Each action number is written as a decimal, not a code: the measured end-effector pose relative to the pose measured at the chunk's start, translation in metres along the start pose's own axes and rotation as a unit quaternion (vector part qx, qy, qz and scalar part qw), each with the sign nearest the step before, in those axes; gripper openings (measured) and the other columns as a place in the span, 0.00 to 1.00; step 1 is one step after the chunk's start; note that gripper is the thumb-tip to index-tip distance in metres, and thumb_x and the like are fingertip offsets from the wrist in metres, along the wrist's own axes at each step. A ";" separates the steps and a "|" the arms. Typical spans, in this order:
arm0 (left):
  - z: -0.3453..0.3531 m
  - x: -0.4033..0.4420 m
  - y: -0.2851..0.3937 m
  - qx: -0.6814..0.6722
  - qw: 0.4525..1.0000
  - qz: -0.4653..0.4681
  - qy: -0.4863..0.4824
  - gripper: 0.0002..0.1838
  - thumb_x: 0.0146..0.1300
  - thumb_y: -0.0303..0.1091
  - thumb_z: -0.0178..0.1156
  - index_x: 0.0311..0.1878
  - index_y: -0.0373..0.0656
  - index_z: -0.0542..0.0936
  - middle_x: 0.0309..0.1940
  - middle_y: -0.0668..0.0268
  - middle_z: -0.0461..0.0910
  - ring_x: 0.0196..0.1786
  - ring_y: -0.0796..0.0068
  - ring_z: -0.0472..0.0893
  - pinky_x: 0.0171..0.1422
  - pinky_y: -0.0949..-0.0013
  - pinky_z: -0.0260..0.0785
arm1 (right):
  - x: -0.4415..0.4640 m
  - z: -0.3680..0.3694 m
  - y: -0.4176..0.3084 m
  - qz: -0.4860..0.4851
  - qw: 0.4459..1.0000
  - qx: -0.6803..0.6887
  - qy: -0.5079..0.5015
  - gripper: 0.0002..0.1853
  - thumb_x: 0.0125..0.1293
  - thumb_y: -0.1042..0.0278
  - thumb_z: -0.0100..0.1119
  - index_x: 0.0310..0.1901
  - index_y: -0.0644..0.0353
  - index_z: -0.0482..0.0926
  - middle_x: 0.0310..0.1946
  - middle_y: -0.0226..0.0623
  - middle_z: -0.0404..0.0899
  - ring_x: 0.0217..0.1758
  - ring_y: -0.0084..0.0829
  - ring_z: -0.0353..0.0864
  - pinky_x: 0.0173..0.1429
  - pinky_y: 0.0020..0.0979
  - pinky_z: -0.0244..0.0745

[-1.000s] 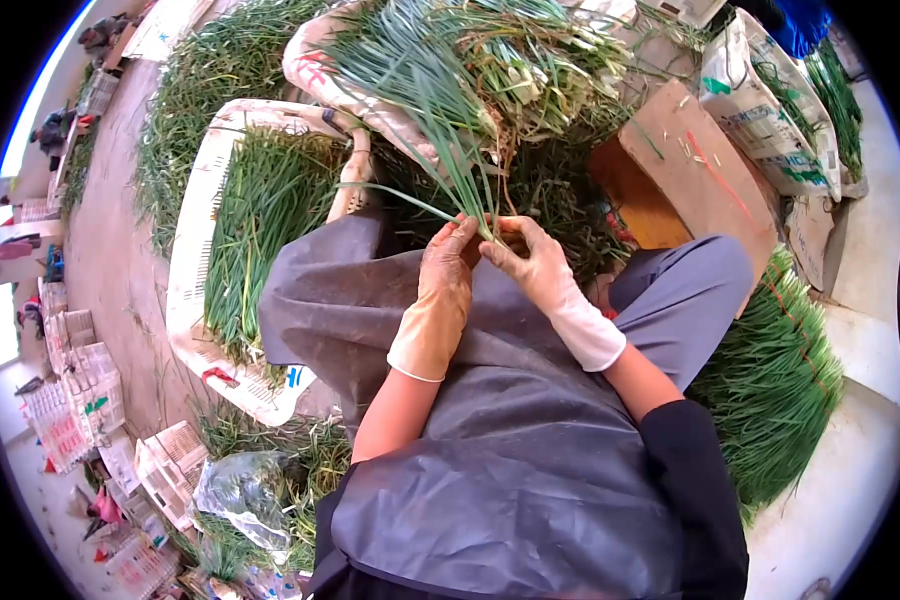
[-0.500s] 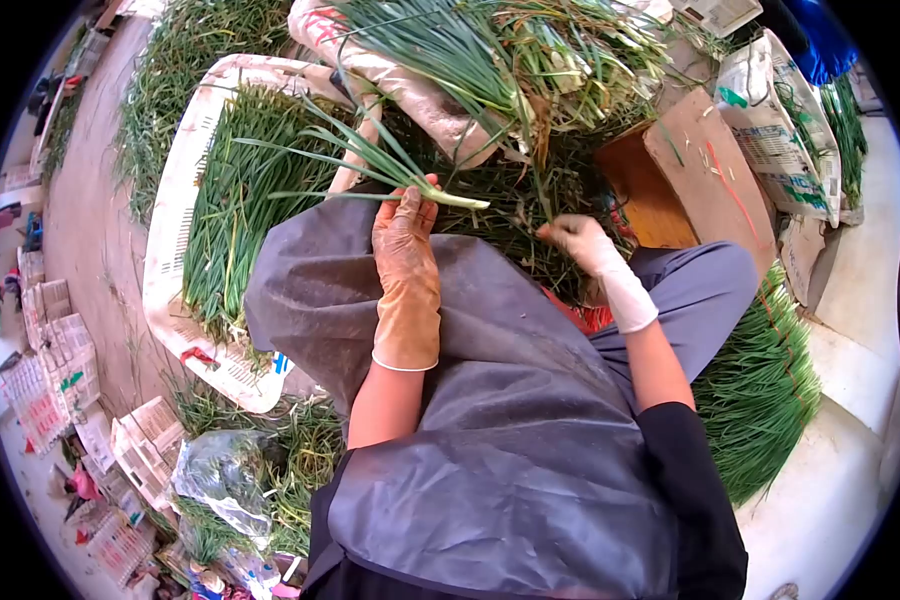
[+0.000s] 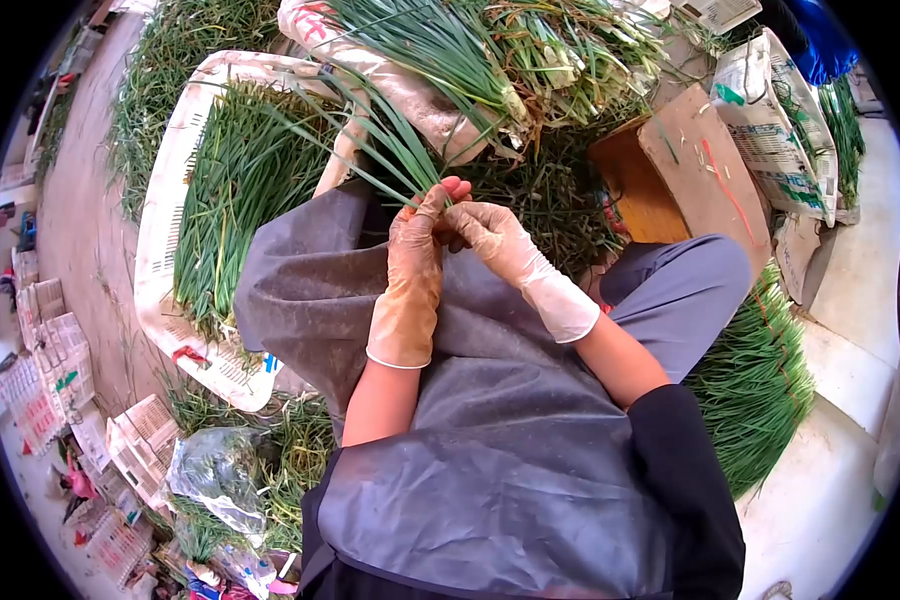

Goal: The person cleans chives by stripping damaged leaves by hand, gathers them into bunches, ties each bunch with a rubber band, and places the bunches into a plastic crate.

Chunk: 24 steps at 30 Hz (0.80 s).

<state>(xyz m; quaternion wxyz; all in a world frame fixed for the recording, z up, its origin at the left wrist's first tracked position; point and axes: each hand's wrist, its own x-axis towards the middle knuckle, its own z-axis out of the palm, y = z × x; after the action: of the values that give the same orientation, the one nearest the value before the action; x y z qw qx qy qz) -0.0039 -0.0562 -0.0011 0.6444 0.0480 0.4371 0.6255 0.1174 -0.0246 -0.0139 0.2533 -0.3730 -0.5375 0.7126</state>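
My left hand (image 3: 416, 245), in a stained rubber glove, is closed round a small bunch of green onions (image 3: 398, 148). Their long leaves fan up and to the left; the white ends are hidden by my fingers. My gloved right hand (image 3: 498, 240) meets the left one, its thumb and fingers pinched together at the lower end of the same green onions. Both hands are above the dark apron (image 3: 500, 400) over my lap. Beyond them, a heap of untrimmed green onions (image 3: 435, 65) lies on a white sack (image 3: 395, 75).
To the left stands a white plastic crate (image 3: 160, 235) holding green leaves. A cardboard box (image 3: 705, 165) is at the right, with a large bundle of green stalks (image 3: 755, 400) below it. Loose trimmings (image 3: 560, 205) cover the floor ahead. A clear plastic bag (image 3: 218, 475) lies lower left.
My right hand has moved left and up from over the trimmings to join my left hand at the green onions. The bunch has tilted, its leaves now pointing more upward.
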 end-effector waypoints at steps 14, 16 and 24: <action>-0.001 0.007 0.000 0.042 0.977 0.123 0.170 0.12 0.66 0.34 0.53 0.47 0.35 0.71 0.37 0.53 0.81 0.38 0.65 0.81 0.46 0.67 0.74 | -0.030 -0.033 -0.006 -0.199 0.778 -0.561 0.202 0.24 0.55 0.66 0.57 0.56 0.55 0.68 0.45 0.42 0.75 0.47 0.40 0.75 0.50 0.40 0.69; 0.002 0.007 -0.013 0.058 0.977 0.128 0.163 0.11 0.66 0.34 0.53 0.46 0.37 0.72 0.35 0.56 0.82 0.34 0.70 0.81 0.43 0.70 0.73 | -0.023 0.003 -0.035 -0.255 0.734 -0.603 0.183 0.24 0.52 0.64 0.61 0.53 0.53 0.70 0.39 0.37 0.76 0.44 0.35 0.77 0.44 0.35 0.71; 0.006 -0.003 -0.007 -0.083 0.996 0.019 0.009 0.12 0.64 0.33 0.56 0.47 0.36 0.77 0.37 0.65 0.80 0.39 0.76 0.78 0.47 0.75 0.69 | 0.009 0.008 -0.001 -0.166 0.958 -0.153 0.176 0.06 0.63 0.68 0.56 0.38 0.61 0.78 0.22 0.35 0.77 0.23 0.30 0.76 0.29 0.24 0.70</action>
<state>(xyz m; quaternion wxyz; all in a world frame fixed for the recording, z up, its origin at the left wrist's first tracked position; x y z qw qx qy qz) 0.0057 -0.0576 -0.0003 0.6307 -0.0027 0.3885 0.6718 0.1051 -0.0218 -0.0138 0.3984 -0.4329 -0.6411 0.4928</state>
